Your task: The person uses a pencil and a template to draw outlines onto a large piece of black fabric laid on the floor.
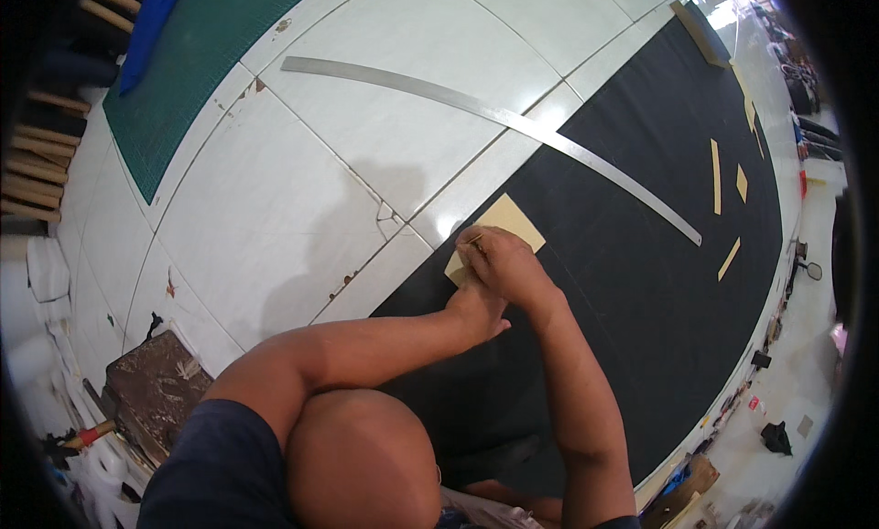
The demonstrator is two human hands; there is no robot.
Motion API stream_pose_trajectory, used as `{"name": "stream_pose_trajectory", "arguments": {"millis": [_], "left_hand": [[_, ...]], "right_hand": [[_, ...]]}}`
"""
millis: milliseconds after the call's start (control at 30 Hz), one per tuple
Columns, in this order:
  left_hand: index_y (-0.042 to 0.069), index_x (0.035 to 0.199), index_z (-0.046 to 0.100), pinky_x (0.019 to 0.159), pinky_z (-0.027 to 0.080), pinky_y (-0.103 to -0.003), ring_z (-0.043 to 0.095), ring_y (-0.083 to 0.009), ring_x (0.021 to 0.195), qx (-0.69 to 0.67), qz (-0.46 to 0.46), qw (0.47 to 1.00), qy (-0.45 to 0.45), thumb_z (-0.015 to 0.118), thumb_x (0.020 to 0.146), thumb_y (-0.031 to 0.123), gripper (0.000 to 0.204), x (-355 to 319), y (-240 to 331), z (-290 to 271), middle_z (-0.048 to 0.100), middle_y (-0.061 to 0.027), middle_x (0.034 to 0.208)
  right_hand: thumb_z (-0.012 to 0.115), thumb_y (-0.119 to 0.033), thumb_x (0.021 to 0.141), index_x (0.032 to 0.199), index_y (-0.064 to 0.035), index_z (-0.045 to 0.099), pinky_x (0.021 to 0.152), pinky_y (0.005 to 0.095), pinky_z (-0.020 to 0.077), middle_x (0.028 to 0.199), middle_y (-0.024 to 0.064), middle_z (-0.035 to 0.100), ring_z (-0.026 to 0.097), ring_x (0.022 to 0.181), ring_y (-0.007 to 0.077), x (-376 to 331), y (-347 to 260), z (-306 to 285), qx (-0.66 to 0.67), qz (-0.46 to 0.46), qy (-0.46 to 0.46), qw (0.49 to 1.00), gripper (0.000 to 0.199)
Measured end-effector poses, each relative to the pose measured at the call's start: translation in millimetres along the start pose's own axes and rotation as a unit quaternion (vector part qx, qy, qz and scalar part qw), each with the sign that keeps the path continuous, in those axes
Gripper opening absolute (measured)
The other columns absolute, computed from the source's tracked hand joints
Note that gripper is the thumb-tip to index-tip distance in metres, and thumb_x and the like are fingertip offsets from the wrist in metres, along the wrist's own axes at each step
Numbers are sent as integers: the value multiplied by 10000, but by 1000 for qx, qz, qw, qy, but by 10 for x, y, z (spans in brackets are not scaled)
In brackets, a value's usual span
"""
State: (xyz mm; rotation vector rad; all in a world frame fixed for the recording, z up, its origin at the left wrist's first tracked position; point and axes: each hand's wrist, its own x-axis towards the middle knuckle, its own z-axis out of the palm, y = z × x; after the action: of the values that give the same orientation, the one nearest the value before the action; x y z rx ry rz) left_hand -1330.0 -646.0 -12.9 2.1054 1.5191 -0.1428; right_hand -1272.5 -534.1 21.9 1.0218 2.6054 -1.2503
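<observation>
A tan card piece (513, 219) lies on the near-left edge of a large black sheet of material (623, 346). Over the card, my right hand (506, 263) is closed around a thin pen-like tool (477, 241) with a brass-coloured part; its tip is hidden by the fingers. My left hand (478, 311) is laid down at the card's near edge, just below the right hand. Its thumb stretches out over the black material, while the other fingers are partly covered by the right hand. A long metal ruler (439, 94) lies beyond both hands, crossing from the white tiles onto the black sheet.
Several tan strips and a diamond-shaped piece (742, 183) lie on the sheet's right side. A green cutting mat (201, 71) covers part of the white tiled floor (265, 208) at the far left. Rolls (41, 167) are stacked along the left. A worn brown block (156, 382) stands near my left elbow.
</observation>
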Motion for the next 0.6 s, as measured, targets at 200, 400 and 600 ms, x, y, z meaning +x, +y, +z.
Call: {"name": "stream_pose_trajectory", "arguments": {"millis": [200,400,600], "left_hand": [[-22,1362,598,1051,508,-444,535,-371,1369,109,-17,983,147,619,987,484,630,-4,-85,46,518,-254,1492],[8,1110,656,894,583,-455,598,-370,1192,-48,76,993,81,626,907,150,250,203,-415,-277,585,-215,1236],[145,1228,705,983,559,-420,578,-351,1209,-19,192,981,-2,763,782,4,471,382,-875,-547,550,-133,1345]], "right_hand": [[573,-208,1049,1075,-27,710,891,373,534,984,161,736,713,982,280,-305,18,-5,192,102,245,945,228],[587,-149,1052,1069,8,684,858,351,544,962,105,709,674,924,174,-1322,267,440,318,127,391,854,185],[623,-132,1028,1124,-5,701,896,416,549,1080,189,730,713,1008,353,-1142,-141,905,222,134,296,919,177]]}}
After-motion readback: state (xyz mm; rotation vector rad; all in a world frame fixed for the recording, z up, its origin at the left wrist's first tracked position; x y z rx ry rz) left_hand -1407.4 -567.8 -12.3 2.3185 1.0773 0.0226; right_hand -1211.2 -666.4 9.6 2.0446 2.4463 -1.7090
